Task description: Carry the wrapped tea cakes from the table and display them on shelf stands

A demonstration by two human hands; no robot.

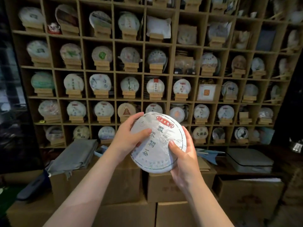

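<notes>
The left hand (pixel 129 135) and the right hand (pixel 182 154) are both clamped on one wrapped tea cake (pixel 158 142), held in the air in front of the person, well short of the shelf (pixel 114 69). The left thumb lies across the printed face while its fingers curl over the upper left rim; the right thumb presses the lower right part of the face with the fingers going round behind. Gripping on opposite sides probably steadies a heavy, paper-wrapped disc and spares the wrapper from tearing. The cake is tilted with its face toward the person and the red label (pixel 165 121) uppermost, which looks like a check of which way up it must stand before it is set down. Behind it the shelf is a grid of compartments, nearly every one holding a cake propped upright on a small wooden stand (pixel 101 65) so that its label faces the room. No plainly empty stand can be picked out, though the hands and cake hide part of the lower rows. Below the shelf, stacked cardboard boxes (pixel 177 185) stand between the person and the lowest row, with folded grey cloth (pixel 77 154) lying on the left box, so any placement means reaching over them.
</notes>
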